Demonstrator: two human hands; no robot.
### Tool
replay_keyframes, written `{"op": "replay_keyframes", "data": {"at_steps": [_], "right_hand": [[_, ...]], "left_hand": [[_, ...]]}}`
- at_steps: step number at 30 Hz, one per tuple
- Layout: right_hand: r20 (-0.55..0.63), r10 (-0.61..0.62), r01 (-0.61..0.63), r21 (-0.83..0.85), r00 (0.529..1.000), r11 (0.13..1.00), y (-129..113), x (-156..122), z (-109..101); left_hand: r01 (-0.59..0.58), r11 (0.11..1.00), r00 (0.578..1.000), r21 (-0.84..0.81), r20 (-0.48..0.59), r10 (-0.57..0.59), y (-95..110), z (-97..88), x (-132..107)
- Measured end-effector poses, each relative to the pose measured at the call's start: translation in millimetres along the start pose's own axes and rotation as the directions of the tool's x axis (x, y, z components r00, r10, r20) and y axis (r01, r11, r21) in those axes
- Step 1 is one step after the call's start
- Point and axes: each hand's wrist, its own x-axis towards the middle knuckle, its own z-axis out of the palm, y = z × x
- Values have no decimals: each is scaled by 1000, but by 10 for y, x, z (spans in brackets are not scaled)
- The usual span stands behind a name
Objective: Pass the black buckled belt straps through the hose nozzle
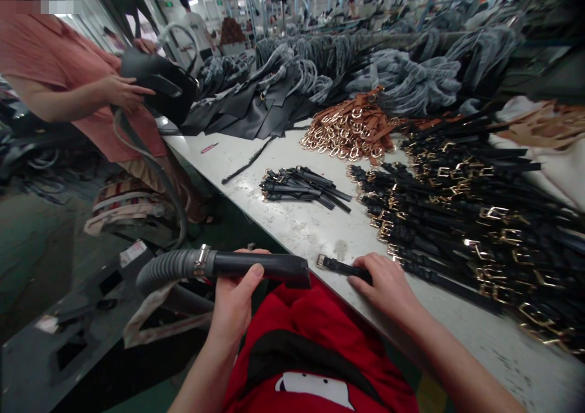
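My left hand [235,297] is wrapped around a black hot-air nozzle or hose tube [260,267], which joins a grey ribbed hose [169,270] at a metal clamp [201,261]. The tube's wide end points right, just off the table edge. On the white table [292,224], my right hand [384,282] holds a short black buckle strap [340,267] by its right part, fingers closed over it. That strap's gold buckle faces left, towards the tube's mouth, a little apart from it.
Black buckle straps lie in a small bunch [306,184] and a large pile [439,218] at right. Brown straps with gold rings [356,127] are heaped behind. At left stands a co-worker [77,78] holding a black bag [159,87]. A grey machine [105,303] is at lower left.
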Motion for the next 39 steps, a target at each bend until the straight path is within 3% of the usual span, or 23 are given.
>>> {"op": "replay_keyframes", "data": {"at_steps": [5, 9, 11, 15, 19, 21, 24, 29, 33, 36, 39], "right_hand": [[110, 13, -22, 77, 994, 997, 25, -106, -111], [-38, 8, -5, 79, 999, 997, 371, -253, -307], [-112, 34, -34, 5, 993, 999, 626, -293, -419], [-141, 0, -32, -224, 990, 974, 1101, -296, -542], [-192, -124, 33, -417, 973, 908, 1242, -260, -614], [-238, -172, 54, -432, 956, 900, 1109, -176, -653], [-245, -245, 153, -341, 938, 928, 703, 149, -602], [-118, -293, 273, -158, 949, 949, -48, 1108, -148], [19, -358, 358, -96, 933, 929, -471, 1776, 229], [56, -404, 408, -94, 913, 908, -689, 2067, 407], [49, -388, 391, -111, 921, 914, -794, 2149, 494]], "left_hand": [[16, 1000, 996, 0, -83, -16, 41, 11, 7], [42, 999, 991, -18, -123, -44, 61, -4, 18], [44, 999, 992, -26, -118, -46, 68, 1, 16], [49, 997, 991, -62, -119, -56, 97, 19, -4], [62, 994, 988, -87, -137, -74, 128, -10, -7], [50, 994, 989, -96, -134, -63, 133, -29, 14], [37, 993, 989, -108, -137, -52, 129, -30, 71], [49, 991, 982, -123, -177, -71, 138, -50, 158], [50, 989, 971, -139, -225, -81, 190, -121, 184], [15, 991, 953, -130, -297, -54, 241, -135, 199], [-9, 992, 943, -123, -332, -33, 266, -143, 222]]}}
